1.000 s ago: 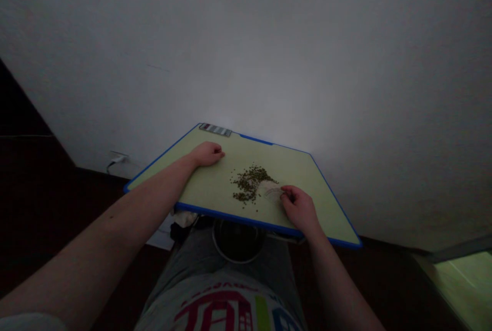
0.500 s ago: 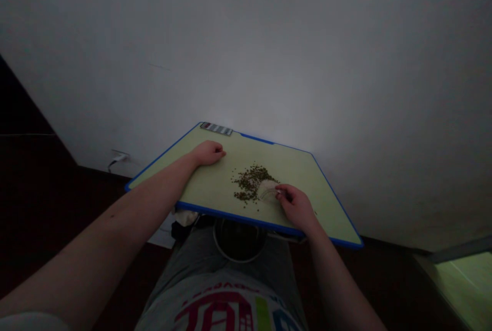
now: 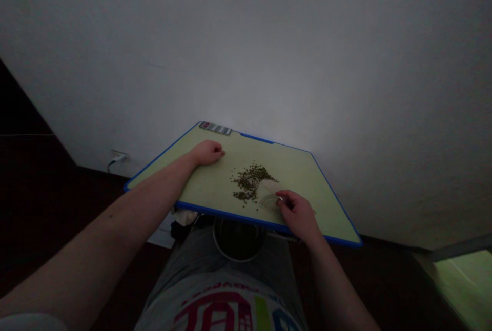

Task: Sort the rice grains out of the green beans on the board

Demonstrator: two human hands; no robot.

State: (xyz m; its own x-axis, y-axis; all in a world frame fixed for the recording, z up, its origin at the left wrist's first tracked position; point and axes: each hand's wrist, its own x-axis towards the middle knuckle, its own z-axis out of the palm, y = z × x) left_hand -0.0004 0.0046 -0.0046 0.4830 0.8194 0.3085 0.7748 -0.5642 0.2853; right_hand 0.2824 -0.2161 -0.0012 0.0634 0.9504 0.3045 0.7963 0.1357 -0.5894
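Observation:
My right hand (image 3: 299,213) pinches a clear curved plastic piece with marks along its arc, which looks like a protractor (image 3: 269,200). It is held low over the board, just on the near side of a small pale heap (image 3: 269,186), perhaps of fine grains. Touching that heap on its left is a scattered pile of small green-brown beans (image 3: 248,181). My left hand (image 3: 208,152) rests on the table's left half in a loose fist, with nothing visible in it. Both lie on a pale yellow-green tabletop (image 3: 300,167) with a blue rim.
A phone-like or calculator-like slab (image 3: 215,128) lies at the far left edge. Under the near edge, a round metal bowl (image 3: 225,254) with a dark inside sits between my legs. A grey wall (image 3: 246,54) stands behind the table. A plug (image 3: 119,157) is in the wall at left.
My right hand has drawn the protractor slightly towards me, away from the pale heap. My left hand and the beans look unmoved.

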